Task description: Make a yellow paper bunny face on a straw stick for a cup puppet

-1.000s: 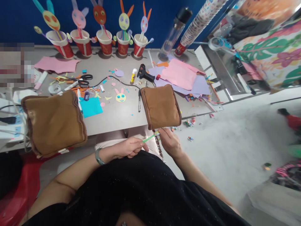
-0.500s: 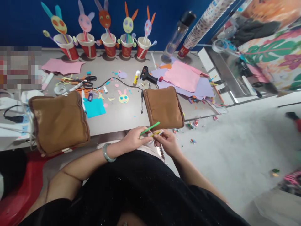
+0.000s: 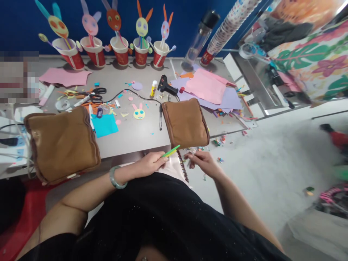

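Note:
My left hand [image 3: 151, 163] is closed on a green straw [image 3: 175, 148] and a yellow straw [image 3: 170, 153], which lie side by side and point up to the right. My right hand [image 3: 204, 161] is to the right, apart from the straws, its fingers pinched on a crumpled clear wrapper [image 3: 191, 153] that is partly hidden. Just beyond the hands, a brown cushion [image 3: 186, 123] lies at the table edge. On the table behind it is a paper rabbit face [image 3: 139, 114] with pink ears.
Paper cups [image 3: 121, 54] with rabbit figures line the back wall. A glue gun [image 3: 167, 86], glue stick [image 3: 153, 88], pen [image 3: 160, 117] and scissors [image 3: 96, 95] lie on the table [image 3: 136, 136]. Another brown cushion [image 3: 63, 145] sits left; pink paper [image 3: 206, 87] lies right.
My hands have come apart. The yellow straw now sits with the green one in my left hand, and my right hand has moved right with the wrapper. The view has shifted slightly.

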{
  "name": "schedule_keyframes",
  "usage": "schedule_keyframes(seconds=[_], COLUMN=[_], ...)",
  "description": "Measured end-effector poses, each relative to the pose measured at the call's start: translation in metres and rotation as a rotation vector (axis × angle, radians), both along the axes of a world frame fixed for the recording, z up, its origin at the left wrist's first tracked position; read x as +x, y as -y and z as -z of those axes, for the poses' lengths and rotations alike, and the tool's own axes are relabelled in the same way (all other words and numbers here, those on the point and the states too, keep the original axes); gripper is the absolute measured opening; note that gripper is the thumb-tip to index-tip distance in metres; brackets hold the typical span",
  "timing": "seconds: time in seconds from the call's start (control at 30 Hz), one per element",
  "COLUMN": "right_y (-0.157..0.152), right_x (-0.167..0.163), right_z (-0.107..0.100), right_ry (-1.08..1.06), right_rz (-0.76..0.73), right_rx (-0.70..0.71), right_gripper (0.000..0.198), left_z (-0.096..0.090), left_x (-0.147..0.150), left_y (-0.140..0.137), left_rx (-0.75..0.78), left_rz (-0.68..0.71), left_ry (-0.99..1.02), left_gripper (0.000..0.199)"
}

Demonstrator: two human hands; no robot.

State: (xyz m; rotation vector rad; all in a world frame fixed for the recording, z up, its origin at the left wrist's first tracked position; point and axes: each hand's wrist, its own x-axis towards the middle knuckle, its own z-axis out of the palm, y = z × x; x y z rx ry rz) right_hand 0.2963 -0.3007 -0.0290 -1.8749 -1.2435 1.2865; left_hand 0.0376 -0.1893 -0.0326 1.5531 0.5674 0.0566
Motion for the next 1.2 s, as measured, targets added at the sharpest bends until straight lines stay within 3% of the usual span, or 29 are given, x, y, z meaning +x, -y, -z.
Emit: schedule_keyframes(seconds=[0.07,0.2,0.4,0.6,0.73,0.87,0.93,1.0,1.1,1.17,1.2], right_y=[-0.002,-0.005,-0.005,-0.005,-0.002,0.001,0.002,0.003,0.009,0.015,0.018], right_x=[-0.025,-0.062,-0.071,-0.072,-0.069,-0.059,-0.042,-0.015,0.039,0.074,0.088], right_z=[0.008,0.019,0.013,0.010,0.010,0.010,0.009,0.007,0.002,0.002,0.003], right_ry=[-0.213,-0.493,-0.504,-0.452,-0.246,0.158,0.386,0.586,0.799,0.853,0.869], right_rz=[0.176,0.300,0.321,0.308,0.235,0.069,0.113,0.142,-0.059,-0.189,-0.236], right_rx=[0.126,0.136,0.174,0.159,0.177,0.222,0.243,0.211,-0.044,-0.260,-0.333], right_gripper=[0.043,0.039,0.033,0.040,0.040,0.047,0.050,0.049,0.034,0.012,0.018], left_z=[0.007,0.021,0.017,0.014,0.012,0.002,-0.005,-0.013,-0.029,-0.040,-0.044], left_x=[0.009,0.022,0.022,0.022,0.019,0.013,0.006,-0.005,-0.025,-0.037,-0.041], left_y=[0.007,0.019,0.019,0.022,0.016,0.009,0.007,0.004,-0.009,-0.026,-0.038], left_rx=[-0.050,-0.209,0.124,0.080,0.217,0.331,0.379,0.370,0.303,0.217,0.179], left_rz=[-0.057,-0.110,-0.172,-0.108,-0.072,0.112,0.189,0.161,0.090,0.014,-0.025], left_ry=[0.076,0.137,0.011,-0.027,-0.013,-0.124,-0.153,-0.136,-0.097,-0.067,-0.043], left_gripper=[0.033,0.028,0.024,0.032,0.040,0.037,0.034,0.034,0.033,0.029,0.027])
